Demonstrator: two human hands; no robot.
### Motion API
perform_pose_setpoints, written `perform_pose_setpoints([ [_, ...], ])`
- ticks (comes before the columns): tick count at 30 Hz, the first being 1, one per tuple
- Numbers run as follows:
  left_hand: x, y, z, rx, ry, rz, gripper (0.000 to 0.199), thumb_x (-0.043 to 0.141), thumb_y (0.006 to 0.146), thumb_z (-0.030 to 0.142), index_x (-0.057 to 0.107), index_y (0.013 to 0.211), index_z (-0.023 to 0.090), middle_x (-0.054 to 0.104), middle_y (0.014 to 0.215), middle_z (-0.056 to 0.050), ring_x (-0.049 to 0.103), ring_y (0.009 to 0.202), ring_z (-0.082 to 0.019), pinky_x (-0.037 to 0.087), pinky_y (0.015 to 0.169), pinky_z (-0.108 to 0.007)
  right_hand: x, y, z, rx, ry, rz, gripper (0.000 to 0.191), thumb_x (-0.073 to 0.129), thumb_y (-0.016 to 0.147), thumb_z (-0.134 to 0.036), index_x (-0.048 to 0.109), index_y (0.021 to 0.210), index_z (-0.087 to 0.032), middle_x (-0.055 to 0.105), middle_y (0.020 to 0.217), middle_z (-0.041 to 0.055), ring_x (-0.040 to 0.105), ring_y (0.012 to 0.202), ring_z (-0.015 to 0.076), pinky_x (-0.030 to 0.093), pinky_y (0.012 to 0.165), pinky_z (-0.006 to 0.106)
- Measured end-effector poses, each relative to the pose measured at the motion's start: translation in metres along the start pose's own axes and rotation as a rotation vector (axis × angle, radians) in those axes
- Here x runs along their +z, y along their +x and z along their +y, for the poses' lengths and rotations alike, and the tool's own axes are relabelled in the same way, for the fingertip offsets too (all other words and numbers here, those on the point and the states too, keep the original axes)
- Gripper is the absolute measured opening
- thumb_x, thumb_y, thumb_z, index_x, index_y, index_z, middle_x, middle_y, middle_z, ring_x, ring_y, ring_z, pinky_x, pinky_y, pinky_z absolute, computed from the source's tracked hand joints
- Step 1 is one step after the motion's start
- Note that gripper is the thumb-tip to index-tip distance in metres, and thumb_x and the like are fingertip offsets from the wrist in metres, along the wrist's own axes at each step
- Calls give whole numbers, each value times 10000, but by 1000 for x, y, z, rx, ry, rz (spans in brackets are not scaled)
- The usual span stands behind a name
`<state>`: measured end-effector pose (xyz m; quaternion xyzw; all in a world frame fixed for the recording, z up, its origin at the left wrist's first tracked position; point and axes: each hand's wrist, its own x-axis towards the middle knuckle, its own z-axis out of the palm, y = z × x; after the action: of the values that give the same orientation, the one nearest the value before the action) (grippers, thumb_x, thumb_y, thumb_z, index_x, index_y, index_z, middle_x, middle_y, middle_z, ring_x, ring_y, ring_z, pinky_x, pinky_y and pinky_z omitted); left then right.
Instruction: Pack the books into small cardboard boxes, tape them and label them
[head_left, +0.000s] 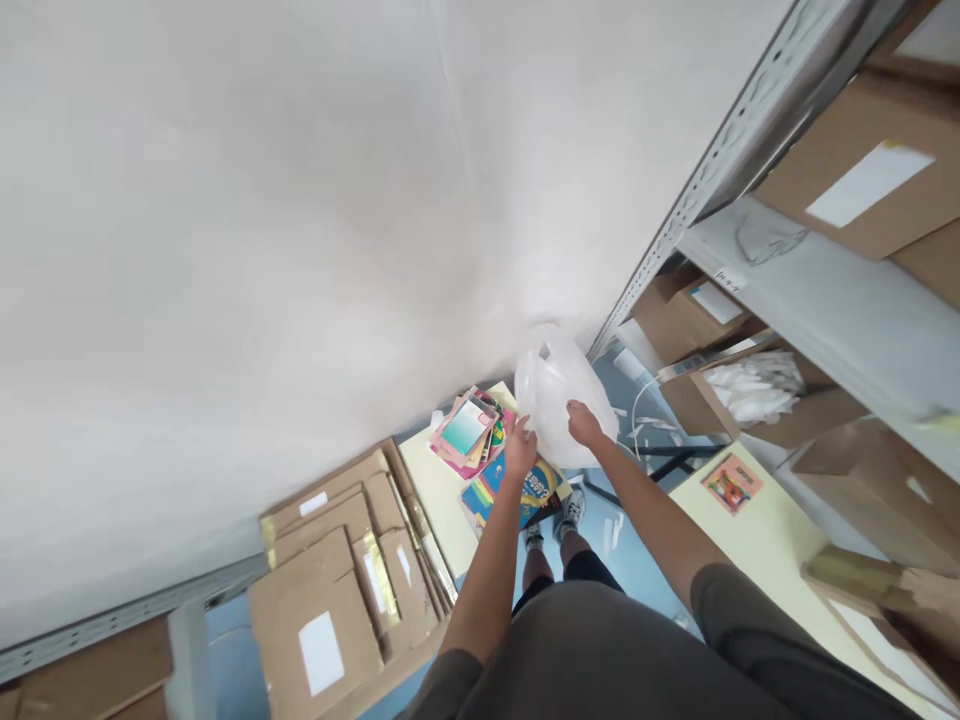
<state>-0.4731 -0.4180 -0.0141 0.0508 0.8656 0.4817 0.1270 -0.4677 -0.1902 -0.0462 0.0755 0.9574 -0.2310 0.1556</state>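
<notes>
A white translucent plastic bag (556, 392) hangs in front of me by the wall, bulging, with a small opening near its top. My right hand (585, 423) is closed, its fingers pinching the bag's near side. At the bag's left edge, my left hand (520, 448) has curled fingers and grips the plastic; the exact hold is small in view. Under and beside my left hand lie a blue picture book (489, 488) and other colourful books. Just left of it, a pile of booklets (466, 428) rests on a pale yellow tabletop (435, 490).
Stacked flat cardboard boxes (330, 590) stand at lower left. On the right, a metal shelf (840, 290) carries cardboard boxes, one an open box with white items (754, 388). A second pale tabletop (757, 530) holds an orange card (732, 484). A white cable (636, 415) hangs near the shelf.
</notes>
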Motion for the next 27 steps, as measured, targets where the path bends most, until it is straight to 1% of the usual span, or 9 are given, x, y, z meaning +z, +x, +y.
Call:
perform_pose_setpoints([
  [6, -13, 9, 42, 88, -48, -24, 461, 675, 953, 295, 645, 1408, 230, 444, 1645, -168, 719, 1050, -250, 586, 1014, -466, -80, -58, -46, -222, 63, 345, 570, 431, 929, -79, 637, 1459, -114, 623, 1495, 172, 525, 1430, 286, 433, 1243, 481],
  [10, -18, 18, 71, 207, -66, -65, 648, 716, 916, 309, 529, 1535, 289, 457, 1643, -121, 621, 1314, -297, 544, 1091, -465, -124, -104, -68, -290, 118, 536, 516, 445, 954, -92, 693, 1399, -173, 660, 1439, 150, 549, 1403, 279, 464, 1215, 501],
  [13, -22, 22, 91, 286, -82, -71, 762, 717, 905, 296, 427, 1610, 293, 468, 1639, -106, 483, 1484, -302, 442, 1216, -481, -146, -138, -70, -315, 152, 633, 403, 474, 993, -137, 758, 1274, -193, 717, 1332, 138, 596, 1350, 272, 497, 1179, 491],
  [16, -25, 22, 107, 327, -62, -53, 848, 754, 871, 268, 383, 1633, 259, 440, 1663, -113, 376, 1567, -295, 303, 1313, -463, -155, -171, -60, -330, 182, 683, 293, 526, 1015, -195, 799, 1120, -216, 767, 1200, 116, 662, 1254, 262, 536, 1126, 476],
  [18, -24, 20, 116, 331, -45, -49, 960, 816, 810, 242, 351, 1649, 236, 415, 1681, -122, 328, 1595, -299, 264, 1331, -435, -156, -192, -47, -327, 202, 706, 255, 552, 1015, -218, 806, 1037, -229, 782, 1140, 106, 699, 1177, 254, 563, 1080, 458],
  [21, -10, 12, 130, 264, -42, -119, 1070, 867, 742, 223, 322, 1664, 244, 546, 1578, -126, 488, 1495, -303, 375, 1267, -442, -152, -225, -23, -290, 216, 749, 235, 574, 1010, -232, 808, 985, -232, 786, 1111, 105, 718, 1129, 255, 583, 1039, 448],
  [24, 19, -7, 151, 238, -35, -196, 850, 862, 735, 223, 542, 1522, 261, 732, 1293, -86, 681, 1236, -294, 504, 1131, -461, -145, -265, 8, -193, 201, 803, 215, 593, 990, -218, 807, 1002, -231, 773, 1126, 112, 713, 1134, 271, 582, 1032, 458],
  [26, 47, -29, 170, 327, -18, -216, 520, 852, 732, 232, 727, 1236, 226, 766, 1130, -82, 704, 1130, -295, 529, 1071, -446, -139, -297, 34, -94, 176, 840, 203, 613, 965, -205, 801, 1038, -227, 757, 1138, 122, 703, 1126, 285, 577, 1025, 467],
  [27, 63, -43, 180, 381, -8, -226, 356, 843, 731, 243, 758, 1075, 214, 765, 1063, -81, 704, 1086, -290, 535, 1041, -427, -136, -315, 49, -37, 163, 857, 213, 621, 950, -195, 794, 1070, -223, 749, 1138, 127, 696, 1123, 292, 573, 1023, 473],
])
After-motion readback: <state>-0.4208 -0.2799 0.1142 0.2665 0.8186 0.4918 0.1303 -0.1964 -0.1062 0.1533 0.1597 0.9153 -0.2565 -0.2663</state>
